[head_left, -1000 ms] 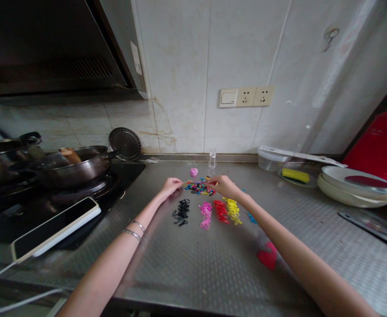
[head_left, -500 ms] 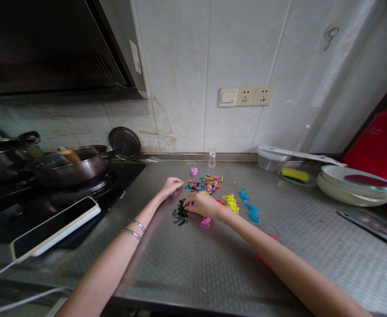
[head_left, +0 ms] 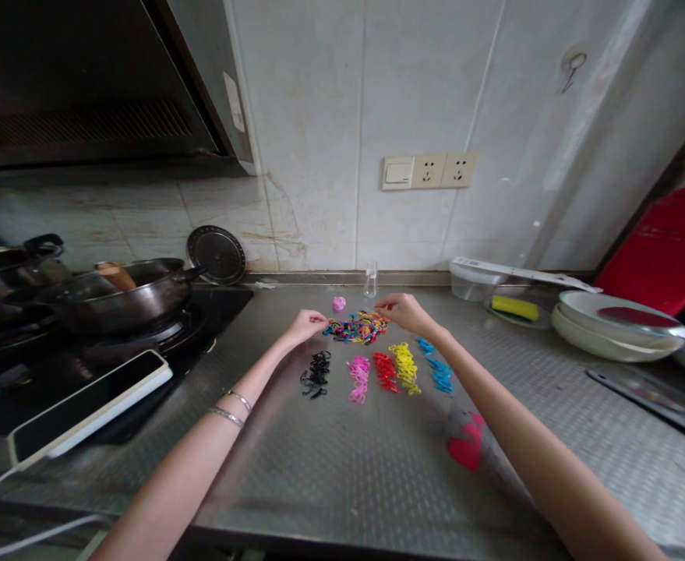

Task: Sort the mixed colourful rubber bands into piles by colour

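"Where are the mixed bands?"

"In a loose heap on the metal table, between both hands; the left hand is at its left edge, fingertips drawn together; the right hand bends over its right edge, fingers curled; I cannot tell whether either pinches a band."

"And what crowds them?"

"Behind the heap, a clear bottle stands upright near the right hand, with a small pink object to its left; in front lie black bands, pink bands, red bands, yellow bands and blue bands, the blue nearest the right forearm."

"Anything farther out?"

"A clear bag with a red heart, partly behind that forearm; on the left, a phone and a pan; well to the right, a yellow sponge, stacked bowls and a red object."
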{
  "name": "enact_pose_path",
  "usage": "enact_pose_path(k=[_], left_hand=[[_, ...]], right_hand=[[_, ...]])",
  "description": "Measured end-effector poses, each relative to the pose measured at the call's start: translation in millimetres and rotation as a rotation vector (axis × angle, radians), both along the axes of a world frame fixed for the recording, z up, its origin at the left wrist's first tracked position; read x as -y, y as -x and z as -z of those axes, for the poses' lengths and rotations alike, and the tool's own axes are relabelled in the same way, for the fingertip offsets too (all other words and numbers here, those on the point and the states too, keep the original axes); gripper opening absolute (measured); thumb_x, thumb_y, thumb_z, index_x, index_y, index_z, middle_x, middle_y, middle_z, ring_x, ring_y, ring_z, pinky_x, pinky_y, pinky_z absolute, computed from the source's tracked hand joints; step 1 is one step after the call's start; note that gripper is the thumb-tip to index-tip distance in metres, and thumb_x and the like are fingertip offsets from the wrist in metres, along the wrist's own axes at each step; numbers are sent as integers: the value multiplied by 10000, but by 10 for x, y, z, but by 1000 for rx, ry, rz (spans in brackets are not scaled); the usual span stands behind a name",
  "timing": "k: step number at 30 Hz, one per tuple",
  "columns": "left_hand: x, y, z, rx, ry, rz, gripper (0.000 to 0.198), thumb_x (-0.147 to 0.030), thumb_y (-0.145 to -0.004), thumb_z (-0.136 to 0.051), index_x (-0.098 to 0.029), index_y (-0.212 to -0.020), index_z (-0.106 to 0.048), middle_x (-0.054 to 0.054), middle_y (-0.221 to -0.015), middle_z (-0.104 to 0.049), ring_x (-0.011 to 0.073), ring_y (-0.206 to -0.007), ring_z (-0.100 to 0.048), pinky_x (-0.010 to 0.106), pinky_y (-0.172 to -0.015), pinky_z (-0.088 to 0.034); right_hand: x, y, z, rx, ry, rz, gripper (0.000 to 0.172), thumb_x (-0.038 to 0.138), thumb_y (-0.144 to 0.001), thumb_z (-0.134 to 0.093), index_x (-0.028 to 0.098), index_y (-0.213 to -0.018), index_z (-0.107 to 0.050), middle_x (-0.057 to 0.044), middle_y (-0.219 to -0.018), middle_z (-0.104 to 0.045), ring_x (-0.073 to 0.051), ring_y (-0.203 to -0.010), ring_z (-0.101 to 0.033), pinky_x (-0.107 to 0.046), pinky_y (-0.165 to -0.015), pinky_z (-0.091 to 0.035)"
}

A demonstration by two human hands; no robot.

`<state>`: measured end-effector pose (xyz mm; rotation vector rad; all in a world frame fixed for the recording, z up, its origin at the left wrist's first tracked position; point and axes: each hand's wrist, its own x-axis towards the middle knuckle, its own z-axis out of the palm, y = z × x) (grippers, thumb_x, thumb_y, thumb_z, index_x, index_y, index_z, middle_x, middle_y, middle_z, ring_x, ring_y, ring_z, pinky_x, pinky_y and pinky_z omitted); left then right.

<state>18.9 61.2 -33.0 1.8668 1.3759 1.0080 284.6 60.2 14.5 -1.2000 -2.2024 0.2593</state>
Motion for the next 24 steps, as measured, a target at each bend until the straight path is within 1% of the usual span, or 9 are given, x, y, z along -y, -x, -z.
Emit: enact_pose_path(k=[2,5,8,10,12,15,17,20,24], left_hand=[[12,-90,-100,-74,-9,96,173,-215,-633,-597,-99,-733,-678,62,-697,-663,127,-620,-562,209,-591,-396],[15,-231,-274,-258,-21,230,113,-181,-577,-634,-135,-665,-688,26,-605,-644,113,-550,-531,197,-546,-364],[4,-348,-422,-370,9,306,60,-145,-524,-660,-161,-579,-678,-1,-527,-607,101,-500,-503,191,-506,-332],[0,-406,-465,-404,39,326,51,-136,-503,-672,-166,-544,-668,-9,-496,-584,96,-475,-485,192,-480,-314],[-1,-445,-450,-443,41,343,63,-133,-499,-679,-174,-546,-668,-16,-484,-568,90,-460,-467,193,-469,-301],[-16,-455,-360,-506,7,355,73,-144,-525,-678,-181,-587,-675,-18,-497,-569,91,-457,-466,195,-474,-296],[-41,-433,-301,-534,-8,340,73,-151,-540,-672,-178,-607,-676,-11,-512,-578,99,-465,-477,199,-473,-296],[-85,-385,-253,-531,-17,337,60,-164,-553,-664,-171,-611,-676,-1,-536,-596,110,-490,-500,197,-477,-305],[-111,-357,-227,-520,-7,349,63,-177,-560,-654,-166,-618,-678,4,-552,-613,113,-511,-517,188,-483,-318]], right_hand=[[-77,-161,7,39,22,38,213,254,-735,-527,156,-827,-693,-43,-806,-690,-144,-721,-602,-206,-645,-430],[-153,-362,18,100,74,82,211,240,-722,-532,147,-821,-693,-44,-777,-690,-145,-698,-609,-201,-627,-434],[-191,-509,12,172,122,128,205,216,-708,-536,139,-812,-696,-47,-771,-692,-149,-706,-618,-194,-620,-439],[-204,-580,1,218,155,145,202,199,-702,-533,142,-803,-699,-43,-781,-694,-150,-722,-623,-190,-629,-444],[-216,-637,-7,257,183,163,204,191,-700,-532,149,-806,-702,-41,-800,-697,-151,-734,-628,-187,-636,-449],[-237,-705,-5,289,206,190,217,189,-699,-533,147,-826,-703,-47,-826,-697,-158,-753,-631,-185,-646,-453],[-252,-741,1,291,217,194,222,192,-700,-529,143,-828,-704,-46,-820,-697,-164,-766,-630,-186,-644,-452],[-264,-777,5,288,230,195,224,200,-700,-525,147,-822,-704,-32,-797,-696,-170,-761,-630,-191,-633,-452],[-251,-793,-7,283,229,198,241,215,-702,-521,132,-838,-703,-45,-778,-692,-162,-722,-627,-189,-606,-445]])
